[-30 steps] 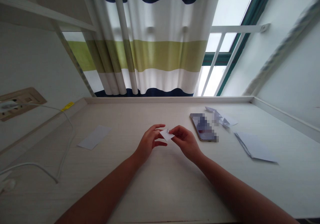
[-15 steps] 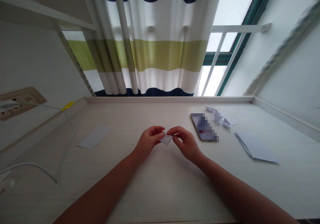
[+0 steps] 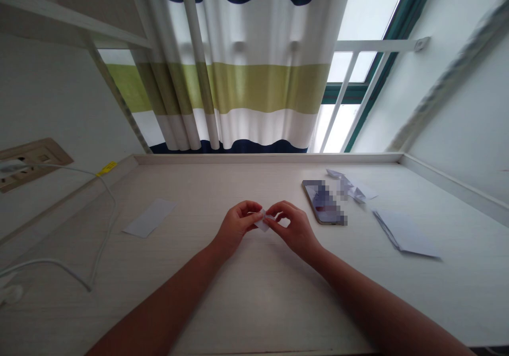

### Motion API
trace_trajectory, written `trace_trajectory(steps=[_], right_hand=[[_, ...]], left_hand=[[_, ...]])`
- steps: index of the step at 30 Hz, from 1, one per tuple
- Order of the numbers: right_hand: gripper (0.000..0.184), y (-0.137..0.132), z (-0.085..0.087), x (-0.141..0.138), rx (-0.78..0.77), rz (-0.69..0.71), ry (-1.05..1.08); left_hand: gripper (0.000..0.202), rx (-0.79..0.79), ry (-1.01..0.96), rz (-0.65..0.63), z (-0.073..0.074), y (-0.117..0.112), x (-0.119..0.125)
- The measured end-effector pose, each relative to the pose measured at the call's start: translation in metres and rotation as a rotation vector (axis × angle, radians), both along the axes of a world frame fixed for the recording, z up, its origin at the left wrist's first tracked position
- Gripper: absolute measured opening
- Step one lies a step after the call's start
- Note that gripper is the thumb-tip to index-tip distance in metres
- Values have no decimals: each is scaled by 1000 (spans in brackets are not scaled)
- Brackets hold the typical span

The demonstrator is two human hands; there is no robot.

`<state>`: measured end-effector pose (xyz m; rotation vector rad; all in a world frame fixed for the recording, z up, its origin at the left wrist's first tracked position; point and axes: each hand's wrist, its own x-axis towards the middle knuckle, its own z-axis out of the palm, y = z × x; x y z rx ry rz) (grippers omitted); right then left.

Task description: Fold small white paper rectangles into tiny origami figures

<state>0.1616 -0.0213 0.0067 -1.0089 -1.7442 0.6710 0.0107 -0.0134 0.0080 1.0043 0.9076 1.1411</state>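
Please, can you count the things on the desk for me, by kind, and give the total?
Smartphone: 1
White cable: 1
Flat paper strip: 1
Small folded paper piece, held: 1
Folded paper stack: 1
Folded paper cluster, pieces hard to separate: 1
Total: 6

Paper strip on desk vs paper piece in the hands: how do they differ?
The paper strip lies flat on the desk, untouched; the small folded paper piece is pinched between the left hand and right hand. The strip is long and rectangular; the piece is far smaller and compact. Both are pale paper.
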Motion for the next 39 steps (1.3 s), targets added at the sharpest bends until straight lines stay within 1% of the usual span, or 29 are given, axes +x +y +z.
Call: trace_trajectory(steps=[4,7,12,15,19,23,27,30,33,36,39], right_hand=[[3,0,-1,-1,24,-34,-3],[4,1,-2,-1,31,-52,-11],[4,0,-4,-3,-44,-79,9],[4,-1,-5,-4,-77,-75,23],[5,-1,-6,-6,-71,-66,37],[5,-1,-7,-7,-109,-66,49],[5,-2,-6,-7,-51,-87,23],[5,-3,-5,-8,-7,-85,9],[5,-5,-5,-8,0,-75,10],[4,-6,-5,-8,-44,-63,33],[6,-5,-4,-9,-134,-61,77]], left_hand=[[23,38,51,4,-2,0,1],[21,88,116,31,-3,0,2],[17,250,287,98,-5,0,2],[14,320,342,124,-6,-1,2],[12,329,374,125,-6,-2,3],[12,314,383,97,-5,-1,3],[13,299,394,81,-5,-1,3],[12,317,391,88,-6,-1,3],[10,336,400,95,-6,-2,4],[9,338,395,90,-6,-3,5],[13,302,337,50,-5,-3,5]])
